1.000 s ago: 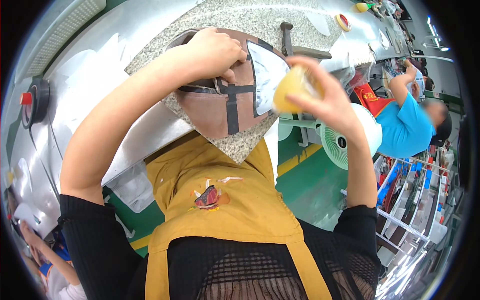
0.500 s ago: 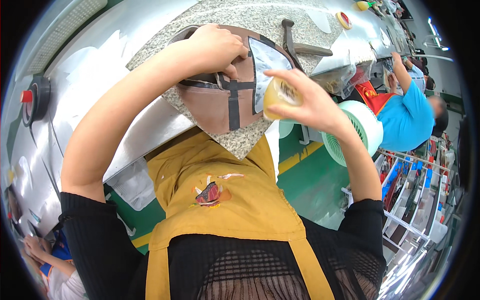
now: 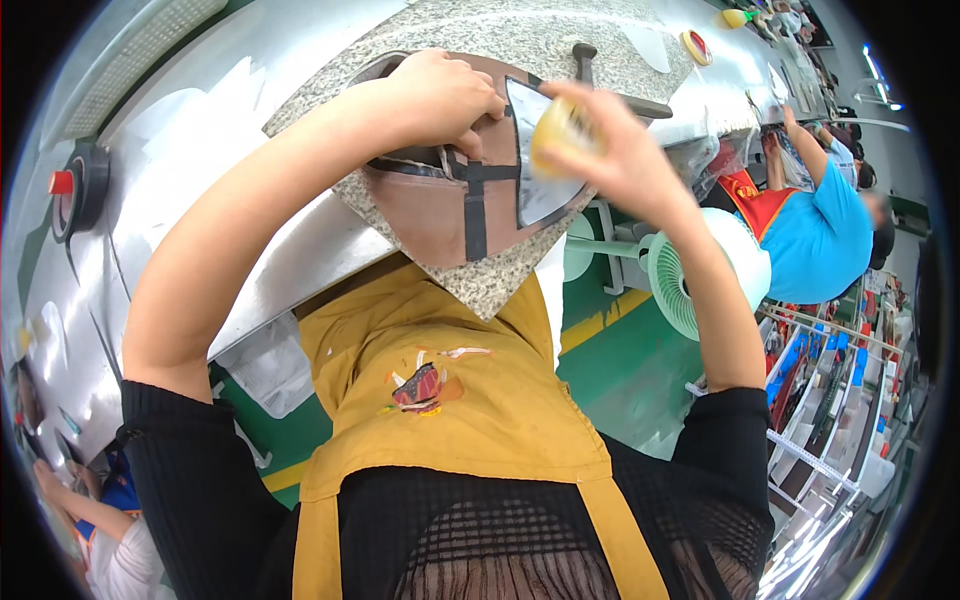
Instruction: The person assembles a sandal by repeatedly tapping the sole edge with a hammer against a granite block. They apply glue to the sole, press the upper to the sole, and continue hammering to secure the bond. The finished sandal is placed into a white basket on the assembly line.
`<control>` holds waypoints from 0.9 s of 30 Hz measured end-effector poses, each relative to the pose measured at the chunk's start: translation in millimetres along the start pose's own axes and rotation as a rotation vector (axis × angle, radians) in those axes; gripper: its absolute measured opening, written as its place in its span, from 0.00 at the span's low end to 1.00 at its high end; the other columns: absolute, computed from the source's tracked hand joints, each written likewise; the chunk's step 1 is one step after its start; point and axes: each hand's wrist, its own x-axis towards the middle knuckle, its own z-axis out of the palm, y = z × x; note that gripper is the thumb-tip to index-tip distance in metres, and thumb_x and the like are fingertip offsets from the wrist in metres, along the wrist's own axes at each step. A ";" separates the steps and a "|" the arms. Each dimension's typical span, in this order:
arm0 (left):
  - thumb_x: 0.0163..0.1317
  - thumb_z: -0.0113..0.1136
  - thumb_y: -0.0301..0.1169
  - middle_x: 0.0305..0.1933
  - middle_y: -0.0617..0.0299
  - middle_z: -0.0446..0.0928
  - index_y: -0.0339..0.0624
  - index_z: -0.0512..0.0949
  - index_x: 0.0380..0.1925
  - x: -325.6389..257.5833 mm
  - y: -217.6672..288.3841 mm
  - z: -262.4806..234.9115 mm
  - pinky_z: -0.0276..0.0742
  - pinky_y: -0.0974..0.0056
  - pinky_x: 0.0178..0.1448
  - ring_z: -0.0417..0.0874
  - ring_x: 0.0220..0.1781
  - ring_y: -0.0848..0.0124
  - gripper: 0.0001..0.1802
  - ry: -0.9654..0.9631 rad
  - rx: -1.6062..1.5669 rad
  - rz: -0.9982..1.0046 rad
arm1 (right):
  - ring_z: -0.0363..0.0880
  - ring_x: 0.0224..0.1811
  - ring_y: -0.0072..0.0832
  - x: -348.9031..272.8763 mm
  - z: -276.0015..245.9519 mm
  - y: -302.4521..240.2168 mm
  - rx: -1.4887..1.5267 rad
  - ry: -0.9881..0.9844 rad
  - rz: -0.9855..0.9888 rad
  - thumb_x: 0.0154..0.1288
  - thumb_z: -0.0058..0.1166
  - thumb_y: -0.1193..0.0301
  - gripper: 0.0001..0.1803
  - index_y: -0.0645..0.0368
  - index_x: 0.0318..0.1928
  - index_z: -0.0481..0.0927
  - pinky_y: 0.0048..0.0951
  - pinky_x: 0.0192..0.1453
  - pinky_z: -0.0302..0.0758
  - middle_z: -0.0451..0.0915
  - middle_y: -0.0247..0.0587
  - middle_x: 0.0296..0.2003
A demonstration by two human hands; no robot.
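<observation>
A brown leather bag (image 3: 430, 215) with black tape strips and a pale grey, shiny panel (image 3: 535, 115) lies on a speckled stone slab (image 3: 487, 292). My left hand (image 3: 445, 100) is closed on the bag at its opening, thumb bent in at the edge and fingers over the top. My right hand (image 3: 625, 150) holds a squat yellow bottle (image 3: 563, 137) over the grey panel. Motion blurs the bottle and the fingers; whether the bottle touches the panel I cannot tell. A hammer (image 3: 584, 62) lies behind the bag, partly hidden by my right hand.
A tape roll (image 3: 696, 47) and another yellow bottle (image 3: 738, 18) lie at the far right of the metal table. A green fan (image 3: 705, 270) stands right of my apron. A person in blue (image 3: 815, 240) works beyond it. A black reel with a red knob (image 3: 80, 190) sits at left.
My right hand and the bottle have moved slightly farther away, over the grey panel, covering more of the hammer. My left hand keeps its hold on the bag.
</observation>
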 end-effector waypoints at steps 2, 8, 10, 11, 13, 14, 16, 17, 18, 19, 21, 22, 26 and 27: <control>0.47 0.67 0.47 0.59 0.64 0.74 0.52 0.78 0.51 -6.2 -0.3 1.5 0.65 0.59 0.64 0.73 0.61 0.63 0.29 0.013 0.011 -0.015 | 0.71 0.56 0.33 -16.1 -7.7 -28.8 0.005 -0.231 0.028 0.56 0.61 0.62 0.32 0.53 0.62 0.69 0.31 0.62 0.65 0.73 0.46 0.51; 0.47 0.67 0.47 0.59 0.64 0.74 0.53 0.78 0.51 -4.2 1.1 -0.5 0.65 0.59 0.64 0.73 0.61 0.64 0.30 0.053 0.042 0.007 | 0.74 0.50 0.41 0.6 -23.7 5.9 -0.160 0.258 -0.072 0.55 0.61 0.53 0.33 0.49 0.60 0.69 0.36 0.55 0.71 0.74 0.47 0.46; 0.47 0.67 0.47 0.59 0.64 0.74 0.53 0.78 0.51 -2.5 2.2 0.4 0.65 0.59 0.65 0.73 0.61 0.64 0.29 0.065 0.031 0.005 | 0.75 0.49 0.41 6.5 -20.2 22.1 -0.253 0.267 -0.079 0.55 0.60 0.52 0.33 0.46 0.60 0.69 0.37 0.53 0.73 0.73 0.45 0.45; 0.46 0.67 0.47 0.59 0.64 0.74 0.53 0.78 0.51 -3.1 1.7 1.1 0.65 0.59 0.65 0.73 0.61 0.64 0.29 0.059 0.035 -0.001 | 0.76 0.49 0.41 5.6 -16.3 23.6 -0.260 0.241 -0.050 0.56 0.60 0.52 0.33 0.45 0.60 0.69 0.38 0.52 0.73 0.73 0.45 0.45; 0.46 0.67 0.47 0.59 0.64 0.74 0.53 0.78 0.51 -2.2 2.3 1.5 0.65 0.59 0.65 0.73 0.61 0.64 0.29 0.050 0.043 -0.007 | 0.76 0.48 0.41 -1.5 -11.1 21.6 -0.278 0.189 0.012 0.56 0.60 0.51 0.32 0.44 0.60 0.69 0.38 0.51 0.74 0.73 0.43 0.45; 0.46 0.67 0.47 0.59 0.64 0.74 0.53 0.78 0.51 -2.6 1.3 2.4 0.65 0.59 0.64 0.73 0.61 0.64 0.29 0.050 0.034 -0.008 | 0.76 0.48 0.41 -5.2 -10.3 19.6 -0.276 0.185 0.014 0.56 0.60 0.51 0.32 0.44 0.60 0.69 0.38 0.51 0.74 0.73 0.43 0.44; 0.46 0.67 0.47 0.59 0.64 0.74 0.53 0.78 0.51 -1.8 -0.5 3.8 0.65 0.59 0.64 0.73 0.61 0.64 0.30 0.052 0.015 -0.005 | 0.77 0.48 0.41 -14.2 -9.4 14.6 -0.274 0.179 0.024 0.55 0.60 0.51 0.32 0.43 0.60 0.69 0.38 0.51 0.74 0.73 0.43 0.44; 0.46 0.67 0.47 0.59 0.64 0.74 0.53 0.78 0.51 -2.5 -0.3 3.4 0.65 0.59 0.64 0.73 0.61 0.64 0.30 0.051 0.022 -0.008 | 0.77 0.47 0.41 -18.7 -8.7 7.9 -0.259 0.167 0.038 0.55 0.61 0.52 0.32 0.43 0.60 0.69 0.37 0.50 0.74 0.73 0.42 0.44; 0.46 0.67 0.47 0.59 0.64 0.74 0.52 0.78 0.52 -4.1 -0.5 2.3 0.65 0.59 0.64 0.73 0.61 0.64 0.30 0.051 0.029 -0.010 | 0.77 0.47 0.41 -23.3 -6.8 2.9 -0.230 0.154 0.048 0.55 0.61 0.53 0.32 0.43 0.61 0.69 0.37 0.50 0.74 0.73 0.43 0.44; 0.46 0.67 0.47 0.59 0.64 0.74 0.52 0.78 0.52 -4.7 -0.3 1.8 0.65 0.59 0.64 0.73 0.61 0.64 0.30 0.050 0.036 -0.013 | 0.77 0.47 0.41 -27.7 -4.9 -1.8 -0.202 0.142 0.058 0.55 0.61 0.53 0.32 0.43 0.61 0.69 0.37 0.50 0.74 0.73 0.43 0.44; 0.46 0.67 0.47 0.58 0.63 0.74 0.52 0.78 0.51 -4.7 -1.1 2.2 0.65 0.58 0.64 0.73 0.61 0.64 0.30 0.053 0.032 -0.005 | 0.77 0.46 0.41 -34.9 2.5 -13.7 -0.167 0.137 0.064 0.55 0.61 0.54 0.32 0.45 0.61 0.69 0.38 0.50 0.75 0.73 0.43 0.43; 0.46 0.67 0.47 0.58 0.63 0.74 0.52 0.78 0.51 -5.1 -1.3 2.4 0.65 0.58 0.64 0.73 0.60 0.64 0.30 0.054 0.030 -0.004 | 0.77 0.46 0.41 -38.3 6.5 -19.0 -0.134 0.131 0.058 0.55 0.61 0.54 0.33 0.46 0.61 0.68 0.38 0.49 0.75 0.73 0.44 0.44; 0.47 0.67 0.47 0.58 0.63 0.74 0.52 0.77 0.52 -4.3 1.2 0.4 0.66 0.58 0.63 0.73 0.61 0.64 0.30 0.053 0.052 0.008 | 0.76 0.48 0.40 -49.7 21.2 -36.1 -0.005 0.106 0.042 0.55 0.62 0.58 0.33 0.50 0.61 0.68 0.35 0.52 0.73 0.72 0.45 0.45; 0.47 0.67 0.47 0.58 0.63 0.74 0.52 0.77 0.52 -4.6 1.1 0.3 0.66 0.58 0.63 0.73 0.61 0.64 0.30 0.057 0.056 0.008 | 0.74 0.49 0.38 -49.1 22.0 -41.3 0.034 0.085 0.062 0.55 0.63 0.61 0.33 0.51 0.61 0.68 0.33 0.55 0.71 0.72 0.45 0.46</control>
